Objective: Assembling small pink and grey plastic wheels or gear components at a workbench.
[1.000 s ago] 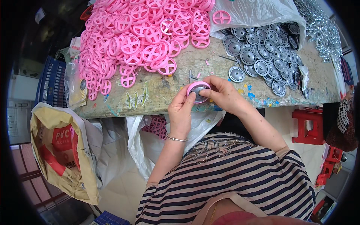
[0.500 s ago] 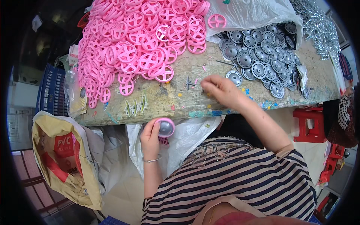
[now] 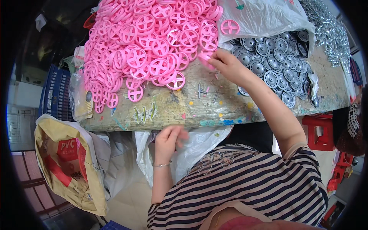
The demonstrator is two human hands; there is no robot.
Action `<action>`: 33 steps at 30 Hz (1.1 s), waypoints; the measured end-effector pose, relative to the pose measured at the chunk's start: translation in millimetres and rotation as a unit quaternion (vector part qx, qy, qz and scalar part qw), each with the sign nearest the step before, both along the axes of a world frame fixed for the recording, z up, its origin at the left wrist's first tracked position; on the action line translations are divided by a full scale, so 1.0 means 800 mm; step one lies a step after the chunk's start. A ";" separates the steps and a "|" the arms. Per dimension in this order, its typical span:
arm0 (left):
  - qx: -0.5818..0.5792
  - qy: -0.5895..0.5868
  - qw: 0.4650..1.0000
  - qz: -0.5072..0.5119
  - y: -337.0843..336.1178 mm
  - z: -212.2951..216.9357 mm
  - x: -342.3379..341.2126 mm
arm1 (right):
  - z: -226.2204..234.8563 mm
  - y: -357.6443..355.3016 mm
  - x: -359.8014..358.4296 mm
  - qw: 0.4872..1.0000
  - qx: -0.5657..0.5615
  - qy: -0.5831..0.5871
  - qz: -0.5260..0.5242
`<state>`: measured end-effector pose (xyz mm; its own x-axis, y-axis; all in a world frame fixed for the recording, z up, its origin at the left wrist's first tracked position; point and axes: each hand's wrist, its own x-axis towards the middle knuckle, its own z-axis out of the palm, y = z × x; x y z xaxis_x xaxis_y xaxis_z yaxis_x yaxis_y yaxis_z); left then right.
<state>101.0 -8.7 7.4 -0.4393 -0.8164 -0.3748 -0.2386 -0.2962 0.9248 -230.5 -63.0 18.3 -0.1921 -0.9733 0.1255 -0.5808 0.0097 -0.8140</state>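
Observation:
Over the table, my right hand (image 3: 229, 66) is closed on a pink spoked wheel (image 3: 206, 59), slightly blurred, at the right edge of a big heap of pink wheels (image 3: 143, 57). Just below the table's front edge, my left hand (image 3: 167, 142) has its fingers apart, partly smeared by motion, with nothing visible in them. Beneath it hangs a white plastic sheet or bag (image 3: 191, 147). Grey discs (image 3: 271, 61) lie piled to the right of my right hand. Several short grey rods (image 3: 201, 91) rest on the worn tabletop (image 3: 165, 105).
An open paper sack (image 3: 69, 161) stands at the left, near blue crates (image 3: 55, 92). White plastic (image 3: 268, 17) partly covers the grey discs. Silvery strands (image 3: 326, 30) lie at the far right. A red stool (image 3: 317, 132) stands right of me, close to another person's patterned sleeve (image 3: 352, 119).
The pink wheel with a grey disc is gone from my left hand, whose fingers have spread. My right hand has moved farther up the table and taken hold of a pink wheel.

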 end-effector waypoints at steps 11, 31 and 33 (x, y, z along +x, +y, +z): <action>0.085 0.161 0.983 0.021 -0.013 0.005 -0.118 | -0.008 0.063 -0.046 0.933 -0.151 0.313 -0.096; -0.030 0.312 0.947 0.068 0.003 0.005 -0.122 | 0.041 0.116 0.055 0.945 0.111 -0.308 -0.007; -0.013 0.321 0.945 0.062 0.005 0.008 -0.121 | 0.040 0.120 0.058 0.943 0.114 -0.312 -0.010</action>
